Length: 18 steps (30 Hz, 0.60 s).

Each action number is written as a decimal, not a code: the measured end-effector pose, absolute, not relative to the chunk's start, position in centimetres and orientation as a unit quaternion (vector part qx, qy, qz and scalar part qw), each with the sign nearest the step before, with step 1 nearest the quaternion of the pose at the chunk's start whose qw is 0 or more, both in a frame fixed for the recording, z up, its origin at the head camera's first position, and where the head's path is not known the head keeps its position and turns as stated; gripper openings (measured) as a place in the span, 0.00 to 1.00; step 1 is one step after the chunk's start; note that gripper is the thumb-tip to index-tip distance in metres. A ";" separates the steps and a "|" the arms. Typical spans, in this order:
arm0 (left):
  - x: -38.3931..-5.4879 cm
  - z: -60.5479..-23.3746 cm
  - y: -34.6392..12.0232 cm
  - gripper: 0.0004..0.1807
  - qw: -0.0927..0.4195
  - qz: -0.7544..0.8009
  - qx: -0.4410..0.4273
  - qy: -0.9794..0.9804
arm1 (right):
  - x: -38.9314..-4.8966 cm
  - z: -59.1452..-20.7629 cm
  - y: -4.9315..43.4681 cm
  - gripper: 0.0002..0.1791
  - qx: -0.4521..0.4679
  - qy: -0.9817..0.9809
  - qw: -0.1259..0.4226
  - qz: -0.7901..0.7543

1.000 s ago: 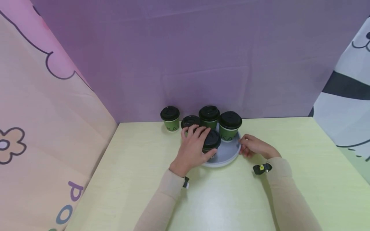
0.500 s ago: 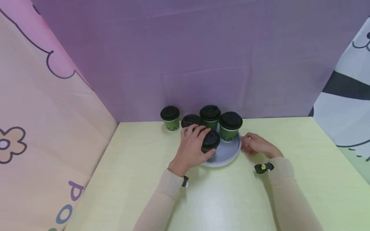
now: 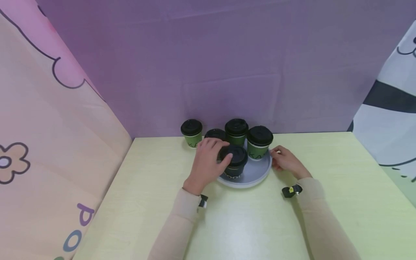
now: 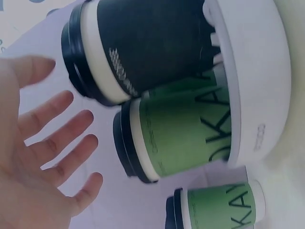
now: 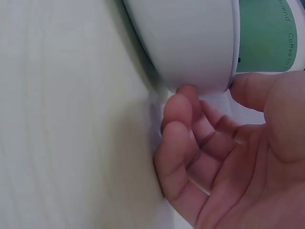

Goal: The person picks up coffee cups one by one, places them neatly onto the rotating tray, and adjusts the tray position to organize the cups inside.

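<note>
A dark paper coffee cup [image 3: 234, 169] with a black lid stands upright at the front of a round, light grey tray [image 3: 258, 177]. My left hand [image 3: 208, 164] is beside it with spread fingers; the left wrist view shows the palm [image 4: 28, 157] apart from the cups. Green cups stand behind it on the tray: one at the right [image 3: 258, 151], one at the back [image 3: 236, 139]. Another black-lidded cup [image 3: 215, 134] is partly hidden behind my left hand. My right hand [image 3: 287, 162] holds the tray's right edge, thumb [image 5: 252, 90] at the rim, curled fingers low against the wall.
One more green cup [image 3: 192, 139] stands on the pale table [image 3: 156, 202], left of the tray. Close behind the cups rises a purple cloth backdrop [image 3: 208, 72]. Printed cloth walls [image 3: 48, 144] flank the table.
My left hand has let go of the dark cup and drawn off it to the left, uncovering its front. My right hand stays at the tray's edge, shifted very slightly.
</note>
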<state>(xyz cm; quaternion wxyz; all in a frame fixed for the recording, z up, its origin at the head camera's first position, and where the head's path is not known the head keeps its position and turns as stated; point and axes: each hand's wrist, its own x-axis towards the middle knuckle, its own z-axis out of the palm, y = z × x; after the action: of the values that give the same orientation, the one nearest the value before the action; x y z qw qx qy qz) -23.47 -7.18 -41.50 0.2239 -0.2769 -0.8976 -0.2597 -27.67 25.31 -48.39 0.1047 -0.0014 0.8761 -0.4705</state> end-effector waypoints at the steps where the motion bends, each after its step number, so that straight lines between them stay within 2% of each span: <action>1: -23.7 -41.5 -7.5 0.18 0.233 -0.268 -0.273 -0.894 | -27.7 -48.3 25.2 0.23 -0.004 0.875 0.106 -0.473; 8: -25.0 -41.8 -9.5 0.09 0.264 -0.326 -0.224 -0.880 | -27.6 -48.3 25.4 0.20 -0.021 0.869 0.127 -0.477; 13: -25.4 -42.1 -10.7 0.05 0.241 -0.337 -0.170 -0.894 | -27.5 -48.1 25.9 0.20 -0.033 0.862 0.154 -0.481; 18: -25.6 -42.3 -11.6 0.07 0.195 -0.329 -0.128 -0.915 | -27.2 -47.8 26.2 0.18 -0.044 0.846 0.184 -0.499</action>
<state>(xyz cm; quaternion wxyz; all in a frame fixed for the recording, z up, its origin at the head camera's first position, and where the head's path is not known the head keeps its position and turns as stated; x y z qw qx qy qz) -25.57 -11.64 -42.34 0.1947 -0.1284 -0.9151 -0.3288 -27.16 26.21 -47.83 0.1837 -0.0440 0.8460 -0.4985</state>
